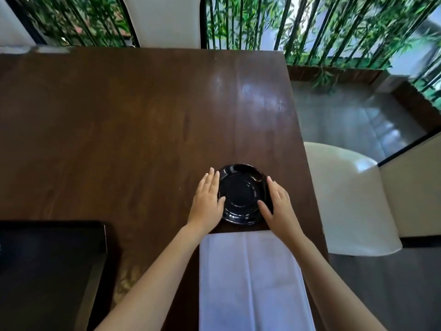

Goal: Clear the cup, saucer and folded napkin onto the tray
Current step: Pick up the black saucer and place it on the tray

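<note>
A glossy black saucer point(241, 193) lies flat on the dark wooden table point(119, 130), close to its right edge. My left hand point(208, 199) is against the saucer's left side and my right hand point(276, 204) against its right side. On both hands the fingers are stretched out and the thumb rests on the rim. A white folded napkin point(250, 280) lies on the table just nearer to me than the saucer, under my forearms. The black tray point(47, 271) sits at the lower left. No cup is in view.
A white chair point(346, 199) stands right of the table over a grey floor. Another chair back point(164, 20) rises beyond the far edge. Bamboo stems point(334, 32) and a glass wall run along the back.
</note>
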A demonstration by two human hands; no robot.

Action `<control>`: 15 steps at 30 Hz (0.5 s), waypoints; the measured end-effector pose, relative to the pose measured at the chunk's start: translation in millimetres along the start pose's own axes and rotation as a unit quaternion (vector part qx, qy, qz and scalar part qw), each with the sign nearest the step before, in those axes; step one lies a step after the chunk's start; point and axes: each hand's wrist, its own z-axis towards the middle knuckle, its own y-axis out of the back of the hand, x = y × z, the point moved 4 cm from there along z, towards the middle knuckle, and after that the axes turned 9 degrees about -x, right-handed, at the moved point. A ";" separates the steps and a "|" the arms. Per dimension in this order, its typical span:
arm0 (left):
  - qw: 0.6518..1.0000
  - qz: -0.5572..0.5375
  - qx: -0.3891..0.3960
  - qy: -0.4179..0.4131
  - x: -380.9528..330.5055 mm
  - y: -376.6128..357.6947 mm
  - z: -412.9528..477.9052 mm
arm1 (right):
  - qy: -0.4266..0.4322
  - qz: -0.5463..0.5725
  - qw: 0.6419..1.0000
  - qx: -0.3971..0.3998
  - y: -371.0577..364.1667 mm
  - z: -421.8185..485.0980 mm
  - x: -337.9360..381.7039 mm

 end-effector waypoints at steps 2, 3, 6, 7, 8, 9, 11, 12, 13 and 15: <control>1.000 -0.021 -0.002 0.014 0.0 -1.9 -0.3 | 0.003 0.004 1.000 -0.009 -0.8 -0.1 -0.5; 1.000 -0.026 -0.003 0.015 0.2 -2.5 -0.2 | 0.003 0.007 1.000 -0.013 -1.7 -0.4 -0.7; 1.000 -0.015 -0.015 0.015 1.5 -2.8 0.9 | -0.001 0.019 1.000 -0.022 -3.8 -0.6 -1.6; 1.000 -0.004 -0.021 0.017 1.9 -2.4 1.6 | -0.002 0.021 0.999 -0.026 -4.1 -0.3 -1.6; 0.999 0.012 -0.028 0.017 2.3 -1.6 2.3 | -0.004 0.021 0.999 -0.033 -3.9 0.2 -1.5; 0.999 0.026 -0.035 0.018 2.4 -0.5 3.0 | -0.007 0.019 0.999 -0.043 -3.4 1.0 -1.0; 0.999 0.023 -0.035 0.024 1.8 1.9 3.4 | -0.018 0.014 0.998 -0.067 -2.1 1.0 0.9; 0.999 0.004 -0.027 0.030 1.0 2.7 3.0 | -0.027 0.015 0.997 -0.074 -1.8 0.5 2.3; 0.999 -0.019 -0.016 0.039 0.1 3.3 2.4 | -0.035 0.019 0.996 -0.075 -1.5 0.3 3.8; 0.997 -0.050 0.003 0.055 -1.9 4.2 2.0 | -0.054 0.031 0.996 -0.068 -0.4 0.8 6.5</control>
